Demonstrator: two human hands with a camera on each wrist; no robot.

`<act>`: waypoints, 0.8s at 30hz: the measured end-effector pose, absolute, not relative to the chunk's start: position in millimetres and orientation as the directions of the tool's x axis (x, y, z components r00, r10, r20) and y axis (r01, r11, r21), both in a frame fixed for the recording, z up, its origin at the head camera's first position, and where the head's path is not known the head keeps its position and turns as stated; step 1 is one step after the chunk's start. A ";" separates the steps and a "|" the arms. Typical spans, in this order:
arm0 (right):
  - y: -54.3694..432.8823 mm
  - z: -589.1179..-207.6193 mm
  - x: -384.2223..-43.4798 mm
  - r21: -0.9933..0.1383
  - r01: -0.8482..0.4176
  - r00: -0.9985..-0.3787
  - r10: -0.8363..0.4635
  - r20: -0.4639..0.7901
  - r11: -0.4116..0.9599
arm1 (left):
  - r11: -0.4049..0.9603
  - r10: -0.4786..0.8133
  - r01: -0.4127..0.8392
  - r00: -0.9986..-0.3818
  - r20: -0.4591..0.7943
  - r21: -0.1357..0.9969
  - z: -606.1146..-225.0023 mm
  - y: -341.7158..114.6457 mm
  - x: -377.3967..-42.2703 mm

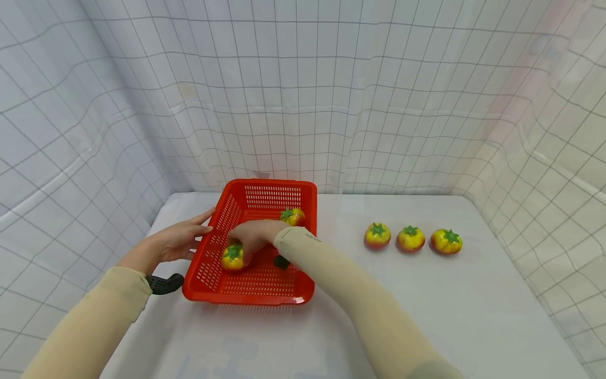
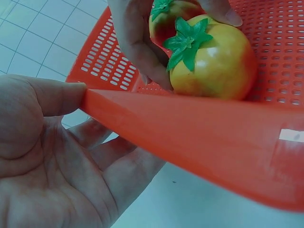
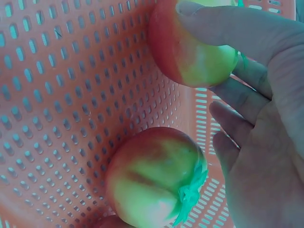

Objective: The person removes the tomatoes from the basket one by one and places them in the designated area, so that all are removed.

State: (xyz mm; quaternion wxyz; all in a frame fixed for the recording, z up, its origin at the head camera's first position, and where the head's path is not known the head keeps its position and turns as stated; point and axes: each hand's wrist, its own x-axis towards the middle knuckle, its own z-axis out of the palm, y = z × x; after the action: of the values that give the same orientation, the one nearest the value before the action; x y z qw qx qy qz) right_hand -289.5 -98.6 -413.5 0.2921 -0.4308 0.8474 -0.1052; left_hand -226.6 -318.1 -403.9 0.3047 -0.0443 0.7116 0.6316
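Observation:
A red perforated basket stands on the white table. My left hand holds its left rim, thumb on the edge and fingers against the outside, as the left wrist view shows. Inside the basket, my right hand grips a yellow-red tomato with a green leafy top, near the left wall. Thumb and fingertips lie on opposite sides of it. Another tomato lies close by in the right wrist view. Toward the basket's far right is a tomato, partly covered by the right forearm.
To the right of the basket, three more tomatoes sit in a row on the table: a left one, a middle one and a right one. White grid-patterned curtains enclose the table at the back and sides.

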 end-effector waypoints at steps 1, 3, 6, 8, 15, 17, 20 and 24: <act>-97.9 -413.2 -289.8 -0.440 -0.664 -0.456 -0.794 -0.403 0.605 | 0.201 0.321 -0.448 -0.810 -0.490 0.871 -403.8 -318.2 -226.8; -96.3 -412.2 -290.5 -0.464 -0.651 -0.450 -0.798 -0.401 0.601 | 0.205 0.322 -0.447 -0.809 -0.491 0.871 -403.7 -318.2 -227.4; -93.0 -408.8 -290.9 -0.497 -0.634 -0.443 -0.805 -0.395 0.592 | 0.209 0.323 -0.445 -0.809 -0.491 0.871 -403.7 -318.5 -228.4; -90.5 -406.1 -290.8 -0.514 -0.621 -0.441 -0.806 -0.394 0.591 | 0.209 0.321 -0.443 -0.811 -0.489 0.872 -403.6 -318.5 -228.7; -81.5 -398.0 -291.2 -0.591 -0.563 -0.436 -0.815 -0.381 0.578 | 0.205 0.312 -0.445 -0.815 -0.489 0.872 -404.0 -318.6 -228.4; -78.8 -396.4 -291.8 -0.614 -0.545 -0.432 -0.819 -0.378 0.571 | 0.205 0.311 -0.444 -0.816 -0.488 0.872 -404.2 -318.5 -228.5; -74.7 -394.3 -292.8 -0.644 -0.515 -0.427 -0.821 -0.380 0.566 | 0.205 0.308 -0.445 -0.816 -0.489 0.872 -404.7 -318.9 -228.5; -69.3 -392.9 -293.8 -0.680 -0.476 -0.413 -0.824 -0.388 0.558 | 0.201 0.311 -0.447 -0.815 -0.490 0.872 -405.4 -319.4 -228.3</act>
State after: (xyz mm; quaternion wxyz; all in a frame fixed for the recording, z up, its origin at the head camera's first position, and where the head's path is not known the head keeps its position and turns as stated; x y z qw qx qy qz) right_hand -293.8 -69.3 -392.9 0.3614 -0.4034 0.8054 -0.2409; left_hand -228.3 -319.4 -405.4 0.3008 -0.0476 0.7143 0.6301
